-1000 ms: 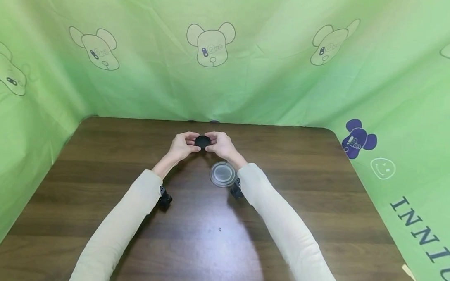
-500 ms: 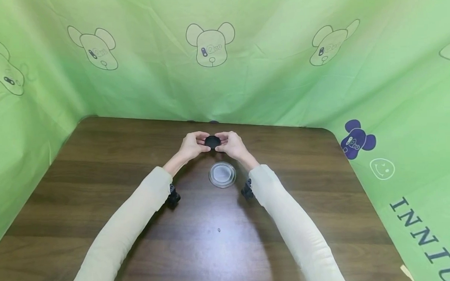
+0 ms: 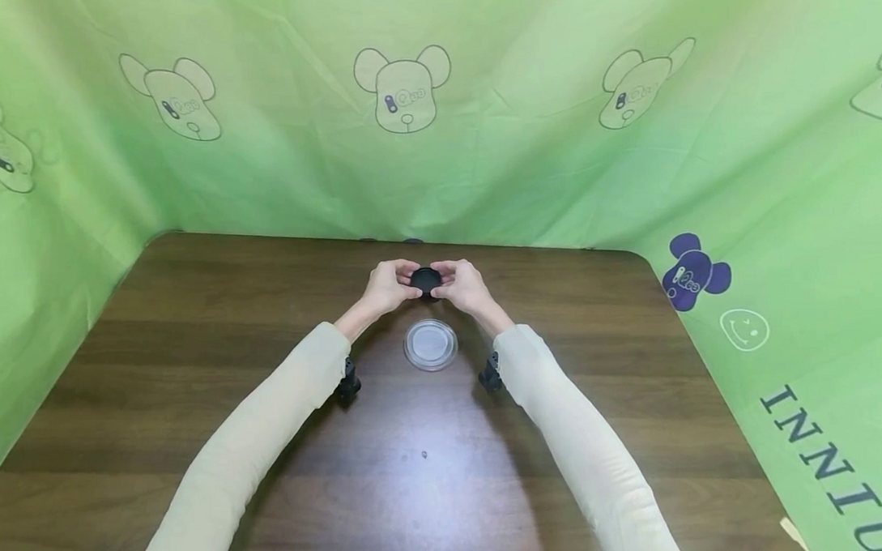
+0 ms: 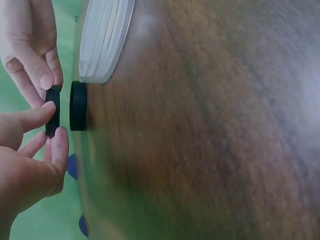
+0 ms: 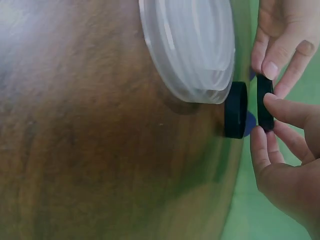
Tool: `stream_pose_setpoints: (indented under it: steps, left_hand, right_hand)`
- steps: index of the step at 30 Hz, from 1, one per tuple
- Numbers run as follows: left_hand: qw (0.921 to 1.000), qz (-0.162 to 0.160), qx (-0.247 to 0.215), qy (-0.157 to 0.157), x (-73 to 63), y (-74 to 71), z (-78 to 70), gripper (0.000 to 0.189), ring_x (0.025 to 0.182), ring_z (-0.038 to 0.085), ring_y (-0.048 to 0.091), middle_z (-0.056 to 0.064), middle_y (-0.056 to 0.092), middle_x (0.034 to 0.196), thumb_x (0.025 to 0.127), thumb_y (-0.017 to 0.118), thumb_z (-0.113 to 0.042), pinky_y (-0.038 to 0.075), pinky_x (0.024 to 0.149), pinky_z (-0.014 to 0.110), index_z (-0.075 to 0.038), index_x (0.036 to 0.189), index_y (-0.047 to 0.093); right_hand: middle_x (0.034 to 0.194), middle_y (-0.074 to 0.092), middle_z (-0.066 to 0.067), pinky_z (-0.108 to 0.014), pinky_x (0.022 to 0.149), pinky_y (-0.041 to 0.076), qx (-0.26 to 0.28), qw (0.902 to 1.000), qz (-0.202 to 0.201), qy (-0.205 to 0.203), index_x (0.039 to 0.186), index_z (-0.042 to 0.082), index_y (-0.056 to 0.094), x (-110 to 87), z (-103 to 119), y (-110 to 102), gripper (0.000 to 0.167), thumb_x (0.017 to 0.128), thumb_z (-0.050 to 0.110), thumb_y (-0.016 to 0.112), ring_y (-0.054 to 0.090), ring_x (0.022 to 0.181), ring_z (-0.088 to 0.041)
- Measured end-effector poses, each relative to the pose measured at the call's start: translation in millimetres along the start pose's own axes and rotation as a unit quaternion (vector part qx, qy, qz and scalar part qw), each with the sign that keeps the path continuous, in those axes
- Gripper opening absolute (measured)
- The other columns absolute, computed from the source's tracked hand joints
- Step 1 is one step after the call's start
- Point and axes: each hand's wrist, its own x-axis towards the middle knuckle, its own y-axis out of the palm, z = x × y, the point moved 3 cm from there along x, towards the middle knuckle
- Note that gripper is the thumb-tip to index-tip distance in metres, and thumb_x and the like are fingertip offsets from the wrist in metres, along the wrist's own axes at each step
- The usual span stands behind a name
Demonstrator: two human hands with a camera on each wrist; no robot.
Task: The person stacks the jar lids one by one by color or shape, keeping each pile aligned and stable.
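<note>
Both hands pinch one round black lid [image 3: 426,281] from opposite sides, thumbs near and fingers behind. My left hand [image 3: 389,286] grips its left edge and my right hand [image 3: 465,286] its right edge. Seen edge-on in the left wrist view, the held lid [image 4: 53,111] hovers just above a black ring-shaped piece [image 4: 78,106] on the table, with a narrow gap between them. The right wrist view shows an opening in this lower piece [image 5: 236,110], facing the held lid. From the head view, hands and lid mostly hide it.
A clear round plastic container [image 3: 430,345] sits on the wooden table [image 3: 195,341], just nearer to me than the hands. Behind the table's far edge hangs a green printed curtain [image 3: 481,177]. A black wrist camera [image 3: 348,382] is strapped beneath the left sleeve.
Both hands have carried the black lid to the right, from left of the clear container to straight behind it. The grip stays the same, and the container has not moved on the table.
</note>
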Motion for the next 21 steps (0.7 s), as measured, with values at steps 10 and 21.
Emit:
stream_pose_setpoints:
  steps: [10,21]
  left_hand:
    - [0.9996,0.004,0.027,-0.002,4.1,6.0,0.9,0.046,0.102,0.028,0.063,0.018,0.065,0.116,0.078,0.074,0.005,0.051,0.089,0.030,0.002,0.122,0.064]
    - [0.9996,0.007,0.027,-0.005,4.0,10.4,1.7,0.045,0.102,0.028,0.062,0.018,0.065,0.116,0.079,0.074,0.006,0.050,0.089,0.031,0.002,0.123,0.063]
  right_hand:
    - [0.125,0.060,-0.022,-0.034,0.094,0.049,-0.004,0.9998,-0.016,0.008,0.130,-0.006,0.055,-2.5,-5.1,-0.2,0.050,0.082,-0.009,0.067,0.061,0.108,-0.032]
    - [0.125,0.059,-0.022,-0.035,0.093,0.049,-0.006,0.9997,-0.020,0.014,0.131,-0.006,0.055,-0.6,-12.0,2.4,0.050,0.082,-0.010,0.067,0.060,0.107,-0.033]
